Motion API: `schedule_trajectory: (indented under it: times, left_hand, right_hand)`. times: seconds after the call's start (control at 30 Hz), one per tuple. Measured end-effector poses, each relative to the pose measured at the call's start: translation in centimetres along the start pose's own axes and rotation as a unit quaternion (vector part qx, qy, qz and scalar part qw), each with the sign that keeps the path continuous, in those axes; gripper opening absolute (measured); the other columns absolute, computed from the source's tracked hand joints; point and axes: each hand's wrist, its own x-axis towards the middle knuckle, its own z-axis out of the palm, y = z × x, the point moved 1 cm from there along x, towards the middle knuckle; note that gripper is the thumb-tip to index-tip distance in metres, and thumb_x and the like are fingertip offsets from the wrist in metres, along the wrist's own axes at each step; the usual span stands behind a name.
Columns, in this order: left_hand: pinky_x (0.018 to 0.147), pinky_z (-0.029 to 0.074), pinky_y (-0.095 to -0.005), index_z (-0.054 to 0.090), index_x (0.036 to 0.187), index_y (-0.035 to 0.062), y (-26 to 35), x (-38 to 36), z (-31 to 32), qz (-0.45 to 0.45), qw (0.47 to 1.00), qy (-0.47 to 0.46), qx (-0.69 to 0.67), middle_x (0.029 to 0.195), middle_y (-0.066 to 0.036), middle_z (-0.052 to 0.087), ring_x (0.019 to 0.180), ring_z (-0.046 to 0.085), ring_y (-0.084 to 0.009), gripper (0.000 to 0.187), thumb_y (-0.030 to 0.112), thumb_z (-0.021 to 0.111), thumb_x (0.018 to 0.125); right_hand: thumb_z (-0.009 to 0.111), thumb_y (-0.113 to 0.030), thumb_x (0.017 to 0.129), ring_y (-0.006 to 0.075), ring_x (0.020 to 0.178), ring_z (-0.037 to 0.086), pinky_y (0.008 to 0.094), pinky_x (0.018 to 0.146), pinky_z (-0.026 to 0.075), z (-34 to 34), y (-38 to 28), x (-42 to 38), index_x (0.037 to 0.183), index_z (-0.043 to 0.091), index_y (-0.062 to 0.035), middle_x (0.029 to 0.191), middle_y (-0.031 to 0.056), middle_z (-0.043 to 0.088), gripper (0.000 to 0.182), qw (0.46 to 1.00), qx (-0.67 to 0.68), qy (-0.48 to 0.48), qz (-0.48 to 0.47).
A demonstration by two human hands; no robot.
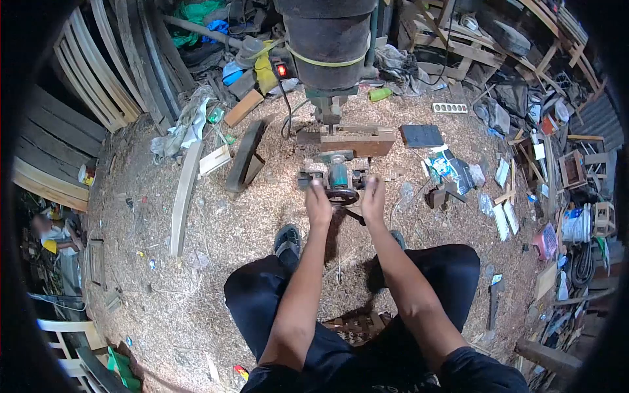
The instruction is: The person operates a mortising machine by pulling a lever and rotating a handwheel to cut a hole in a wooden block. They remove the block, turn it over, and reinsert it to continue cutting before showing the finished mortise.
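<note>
Here, my left fingers [317,188] and right fingers [372,186] are flanking the black handwheel [342,195], whether gripping I cannot tell, while the wooden block [358,146] is lying crosswise beyond, its middle nearer my right.

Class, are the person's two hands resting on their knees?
No, the left hand and right hand are held forward, either side of a dark handwheel.
</note>
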Motion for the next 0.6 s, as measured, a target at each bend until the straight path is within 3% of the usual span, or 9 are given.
schedule_trajectory:
  times: [0.03, 0.1, 0.13, 0.2, 0.23, 0.3, 0.4, 0.53, 0.6]
  left_hand:
    - [0.097, 0.040, -0.0448, 0.055, 0.115, -0.0016, 0.4, 0.0, 0.3, -0.014, 0.992, 0.085, -0.088, 0.112, -0.025, 0.059, 0.109, 0.054, -0.0384, 0.051, 0.040, 0.029, 0.103]
    - [0.099, 0.038, -0.0420, 0.058, 0.111, -0.0026, 1.6, 0.8, 1.0, -0.032, 0.956, 0.223, -0.188, 0.120, -0.020, 0.055, 0.116, 0.051, -0.0319, 0.053, 0.040, 0.027, 0.103]
    - [0.099, 0.038, -0.0415, 0.057, 0.111, -0.0028, 1.6, 1.3, 2.0, 0.003, 0.968, 0.215, -0.131, 0.119, -0.019, 0.054, 0.114, 0.051, -0.0312, 0.052, 0.039, 0.028, 0.103]
    - [0.098, 0.038, -0.0406, 0.057, 0.112, -0.0031, 1.7, 3.4, 4.0, 0.075, 0.977, 0.197, -0.012, 0.117, -0.018, 0.053, 0.112, 0.051, -0.0297, 0.050, 0.038, 0.029, 0.102]
    - [0.097, 0.038, -0.0407, 0.056, 0.112, -0.0030, 1.0, 3.8, 4.6, 0.081, 0.958, 0.254, -0.106, 0.109, -0.018, 0.053, 0.104, 0.051, -0.0303, 0.047, 0.035, 0.031, 0.101]
    - [0.096, 0.037, -0.0399, 0.056, 0.106, -0.0028, -0.4, 2.5, 3.8, 0.025, 0.968, 0.230, -0.099, 0.106, -0.017, 0.053, 0.102, 0.051, -0.0300, 0.045, 0.035, 0.031, 0.101]
    - [0.096, 0.036, -0.0390, 0.055, 0.102, -0.0021, 0.1, 3.4, 3.8, 0.022, 0.978, 0.180, -0.103, 0.104, -0.016, 0.053, 0.101, 0.050, -0.0291, 0.044, 0.034, 0.030, 0.102]
    - [0.096, 0.036, -0.0391, 0.055, 0.101, -0.0013, -0.1, 3.9, 3.9, 0.032, 0.981, 0.158, -0.110, 0.104, -0.016, 0.053, 0.102, 0.050, -0.0284, 0.044, 0.033, 0.028, 0.102]
    - [0.095, 0.037, -0.0388, 0.056, 0.101, -0.0007, 0.0, 3.8, 4.2, 0.012, 0.980, 0.164, -0.111, 0.103, -0.015, 0.054, 0.102, 0.050, -0.0281, 0.043, 0.032, 0.027, 0.101]
  right_hand:
    - [0.043, -0.036, 0.101, 0.0315, 0.099, 0.056, 0.0389, 0.091, 0.042, 0.1, -1.2, 0.2, 0.117, 0.049, 0.0037, 0.105, 0.0210, 0.057, 0.043, 0.996, 0.058, 0.042, 0.052]
    - [0.042, -0.037, 0.102, 0.0293, 0.101, 0.054, 0.0386, 0.092, 0.041, 0.7, -2.0, 0.7, 0.119, 0.047, 0.0030, 0.107, 0.0196, 0.055, 0.044, 0.993, 0.045, 0.106, 0.001]
    - [0.041, -0.038, 0.102, 0.0282, 0.102, 0.052, 0.0384, 0.093, 0.040, 1.0, -1.8, 0.4, 0.120, 0.046, 0.0027, 0.108, 0.0190, 0.055, 0.045, 0.990, 0.037, 0.136, -0.018]
    - [0.039, -0.039, 0.103, 0.0278, 0.102, 0.050, 0.0388, 0.093, 0.038, 2.6, -2.1, 1.4, 0.122, 0.044, 0.0020, 0.109, 0.0182, 0.053, 0.045, 0.988, 0.088, 0.121, 0.028]
    - [0.038, -0.038, 0.103, 0.0278, 0.101, 0.050, 0.0390, 0.093, 0.038, 3.3, -2.9, 2.4, 0.122, 0.044, 0.0019, 0.108, 0.0177, 0.053, 0.045, 0.985, 0.102, 0.123, 0.062]
    - [0.036, -0.037, 0.104, 0.0270, 0.100, 0.051, 0.0386, 0.095, 0.038, 4.1, -2.5, 1.9, 0.121, 0.045, 0.0025, 0.106, 0.0166, 0.054, 0.044, 0.982, 0.150, 0.083, 0.083]
    - [0.035, -0.036, 0.104, 0.0256, 0.098, 0.053, 0.0365, 0.094, 0.040, 4.7, -1.8, 1.9, 0.120, 0.046, 0.0021, 0.104, 0.0158, 0.054, 0.042, 0.989, 0.133, 0.054, 0.022]
    - [0.037, -0.032, 0.104, 0.0248, 0.095, 0.055, 0.0364, 0.091, 0.043, 3.5, -1.2, 0.4, 0.110, 0.052, 0.0009, 0.101, 0.0139, 0.057, 0.037, 0.983, 0.074, 0.159, -0.049]
    - [0.035, -0.034, 0.104, 0.0210, 0.091, 0.052, 0.0344, 0.088, 0.042, 3.7, -1.2, 1.4, 0.106, 0.052, -0.0006, 0.098, 0.0116, 0.055, 0.037, 0.980, 0.116, 0.158, -0.021]
